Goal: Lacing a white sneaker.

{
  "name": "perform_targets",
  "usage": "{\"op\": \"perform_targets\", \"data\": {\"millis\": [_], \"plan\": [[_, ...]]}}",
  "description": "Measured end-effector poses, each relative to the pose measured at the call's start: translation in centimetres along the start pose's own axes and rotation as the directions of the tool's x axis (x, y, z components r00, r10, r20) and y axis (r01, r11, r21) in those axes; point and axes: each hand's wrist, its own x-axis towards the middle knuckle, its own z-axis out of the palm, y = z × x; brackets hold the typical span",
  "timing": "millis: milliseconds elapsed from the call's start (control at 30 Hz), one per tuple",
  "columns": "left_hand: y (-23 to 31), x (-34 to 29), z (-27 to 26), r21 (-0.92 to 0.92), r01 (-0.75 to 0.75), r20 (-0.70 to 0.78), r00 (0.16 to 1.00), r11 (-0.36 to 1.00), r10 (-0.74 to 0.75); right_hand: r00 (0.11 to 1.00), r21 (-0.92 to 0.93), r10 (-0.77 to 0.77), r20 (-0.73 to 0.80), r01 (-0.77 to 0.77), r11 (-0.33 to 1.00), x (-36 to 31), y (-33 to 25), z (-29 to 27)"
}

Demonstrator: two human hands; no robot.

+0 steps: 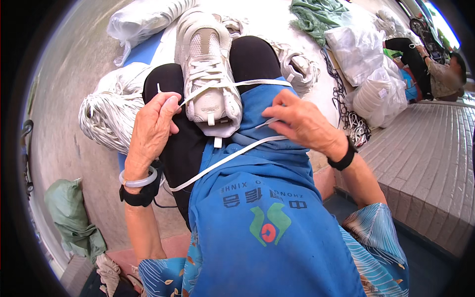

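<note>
A whitish sneaker (pixel 210 106) rests on my lap between my knees, its toe pointing away and its heel opening toward me. White shoelace (pixel 232 159) is threaded through its upper eyelets. One length runs from the shoe to my left hand (pixel 151 126), which is closed in a pinch on it, with a tip sticking up above the thumb. My right hand (pixel 304 121) pinches lace beside the shoe's right side, and a short tip shows below its fingers. Another stretch of lace crosses my blue apron (pixel 247 222) and passes over my left thigh.
A thick bundle of white laces (pixel 111 111) lies left of my knee. More pale shoes (pixel 299 67) sit beyond my right knee. Filled clear plastic bags (pixel 356 54), dark cords (pixel 336 86) and a green cloth (pixel 316 17) lie farther right. Another person (pixel 435 74) sits at the far right.
</note>
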Motion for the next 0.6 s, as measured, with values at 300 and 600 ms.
{"op": "perform_targets", "data": {"millis": [300, 600], "plan": [[-1.4, 1.0, -0.8, 0.37, -0.223, -0.127, 0.95, 0.902, 0.287, 0.996, 0.049, -0.043, -0.078, 0.047, 0.998, 0.8, 0.2, 1.0], [-1.6, 0.3, -0.7, 0.425, -0.36, -0.186, 0.863, 0.831, 0.469, 0.962, -0.008, -0.093, -0.258, 0.094, 0.996, 5.9, 0.3, 3.2]]}}
